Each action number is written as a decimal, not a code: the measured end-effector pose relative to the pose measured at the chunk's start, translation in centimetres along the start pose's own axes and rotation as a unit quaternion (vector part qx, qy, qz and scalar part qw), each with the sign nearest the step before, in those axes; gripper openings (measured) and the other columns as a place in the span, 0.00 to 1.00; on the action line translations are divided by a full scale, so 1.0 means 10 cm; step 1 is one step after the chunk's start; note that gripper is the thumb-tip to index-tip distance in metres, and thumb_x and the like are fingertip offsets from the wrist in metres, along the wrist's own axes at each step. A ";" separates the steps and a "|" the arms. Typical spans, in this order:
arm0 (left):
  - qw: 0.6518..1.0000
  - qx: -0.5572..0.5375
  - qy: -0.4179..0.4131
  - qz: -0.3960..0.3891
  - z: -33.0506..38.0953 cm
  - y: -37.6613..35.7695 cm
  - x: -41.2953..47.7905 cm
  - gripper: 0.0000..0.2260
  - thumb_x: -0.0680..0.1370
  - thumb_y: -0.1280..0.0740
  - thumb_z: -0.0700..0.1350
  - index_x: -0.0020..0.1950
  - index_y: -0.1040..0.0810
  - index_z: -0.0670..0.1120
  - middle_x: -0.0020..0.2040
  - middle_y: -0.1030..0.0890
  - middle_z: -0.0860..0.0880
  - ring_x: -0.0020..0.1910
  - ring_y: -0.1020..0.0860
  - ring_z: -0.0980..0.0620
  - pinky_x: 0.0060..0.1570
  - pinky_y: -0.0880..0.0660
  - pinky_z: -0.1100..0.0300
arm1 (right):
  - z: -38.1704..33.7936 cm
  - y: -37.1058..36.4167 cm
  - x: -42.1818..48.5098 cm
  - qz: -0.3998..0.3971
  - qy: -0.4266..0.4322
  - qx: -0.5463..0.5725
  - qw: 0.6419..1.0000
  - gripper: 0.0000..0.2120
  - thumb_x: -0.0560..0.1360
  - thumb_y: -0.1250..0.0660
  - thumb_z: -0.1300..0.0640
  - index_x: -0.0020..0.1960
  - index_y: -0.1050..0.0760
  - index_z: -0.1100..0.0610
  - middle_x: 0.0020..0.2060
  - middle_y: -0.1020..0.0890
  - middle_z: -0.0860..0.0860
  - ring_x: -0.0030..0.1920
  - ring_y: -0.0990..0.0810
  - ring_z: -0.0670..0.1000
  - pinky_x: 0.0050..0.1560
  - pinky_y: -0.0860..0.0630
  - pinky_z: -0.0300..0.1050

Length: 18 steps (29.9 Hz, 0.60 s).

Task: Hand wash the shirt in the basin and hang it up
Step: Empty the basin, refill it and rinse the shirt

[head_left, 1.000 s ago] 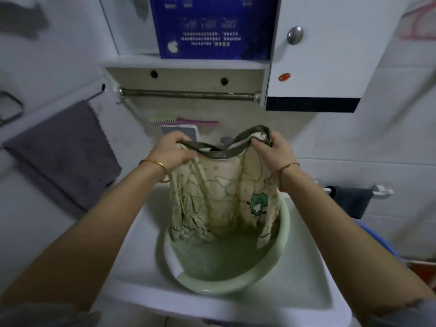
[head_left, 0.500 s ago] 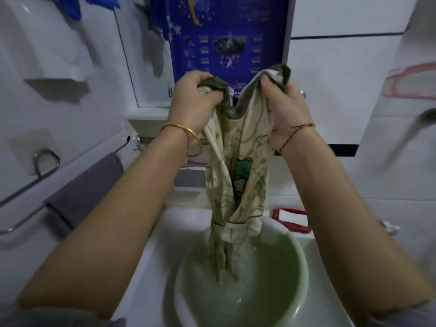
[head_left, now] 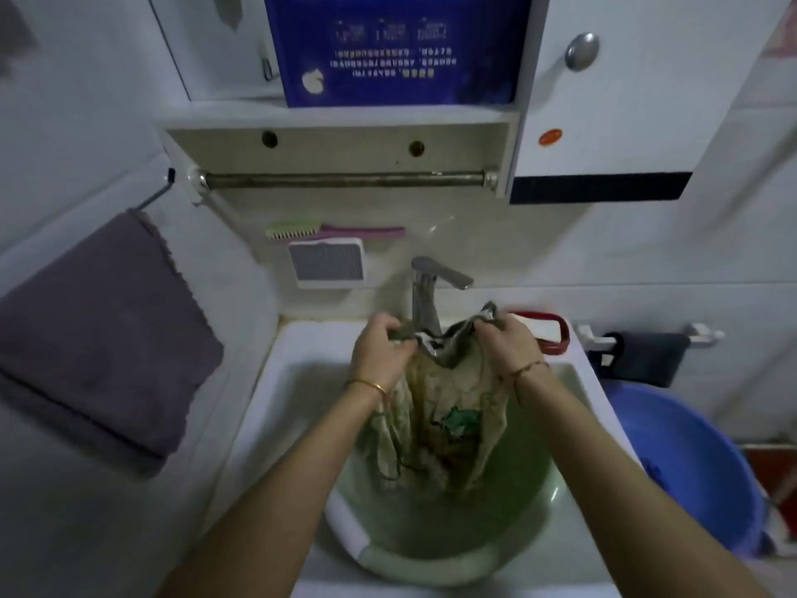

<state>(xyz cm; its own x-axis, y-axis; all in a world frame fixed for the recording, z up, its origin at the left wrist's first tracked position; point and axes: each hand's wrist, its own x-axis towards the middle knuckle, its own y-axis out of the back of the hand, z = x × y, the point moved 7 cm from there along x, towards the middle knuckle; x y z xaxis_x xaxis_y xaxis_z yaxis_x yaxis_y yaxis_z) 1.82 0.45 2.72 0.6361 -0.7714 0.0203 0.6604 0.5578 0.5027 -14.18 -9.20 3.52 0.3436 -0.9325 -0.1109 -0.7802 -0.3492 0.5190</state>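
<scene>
A wet cream shirt (head_left: 444, 407) with green line print, a dark collar and a green cartoon patch hangs over the pale green basin (head_left: 414, 567). Its lower part bunches down into the greenish water. My left hand (head_left: 379, 351) grips the collar on the left side. My right hand (head_left: 509, 343) grips the collar on the right side. Both hands are just in front of the tap (head_left: 427, 295). The basin sits in the white sink (head_left: 267, 425).
A metal rail (head_left: 345, 180) runs under the cabinet shelf above the sink. A purple towel (head_left: 99, 334) hangs at left. A blue bucket (head_left: 698, 468) stands at right, below a dark cloth (head_left: 647, 356) on a small rail. A brush (head_left: 327, 230) and a red soap dish (head_left: 547, 334) lie behind.
Both hands have come down from high in front of the cabinet to just above the sink, and the shirt's lower part has sunk back into the basin water.
</scene>
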 end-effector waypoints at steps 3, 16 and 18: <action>0.997 0.067 0.040 -0.012 -0.58 -0.28 0.01 0.09 0.77 0.35 0.41 0.57 0.27 0.44 0.53 0.22 0.43 0.54 0.24 0.43 0.53 0.26 0.55 | 0.42 -0.31 0.03 -0.013 -0.045 -0.086 0.995 0.11 0.80 0.42 0.56 0.58 0.26 0.57 0.50 0.21 0.54 0.47 0.25 0.53 0.48 0.31 0.44; 0.894 0.420 0.001 -0.153 -1.81 -1.38 -0.17 0.33 0.72 0.46 0.59 0.77 0.47 0.55 0.71 0.31 0.42 0.69 0.33 0.39 0.65 0.37 0.39 | 1.76 -1.51 0.11 -0.221 0.072 -0.487 0.842 0.36 0.73 0.36 0.43 0.76 0.49 0.45 0.76 0.50 0.53 0.71 0.40 0.70 0.59 0.35 0.73; 0.888 0.419 0.015 -0.186 -1.99 -1.53 -0.19 0.30 0.71 0.45 0.59 0.73 0.38 0.54 0.65 0.24 0.43 0.62 0.24 0.40 0.61 0.32 0.41 | 1.93 -1.57 0.12 -0.235 0.063 -0.506 0.828 0.31 0.65 0.31 0.41 0.66 0.26 0.50 0.66 0.26 0.55 0.57 0.22 0.67 0.45 0.25 0.70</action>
<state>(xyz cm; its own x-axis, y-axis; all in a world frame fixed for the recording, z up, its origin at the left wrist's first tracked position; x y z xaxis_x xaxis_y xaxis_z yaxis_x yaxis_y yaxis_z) -1.49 -0.51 -22.20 0.4551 -0.8391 -0.2980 0.3050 -0.1675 0.9375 -11.58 -6.59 -21.10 0.5855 -0.6773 -0.4455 0.2695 -0.3557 0.8949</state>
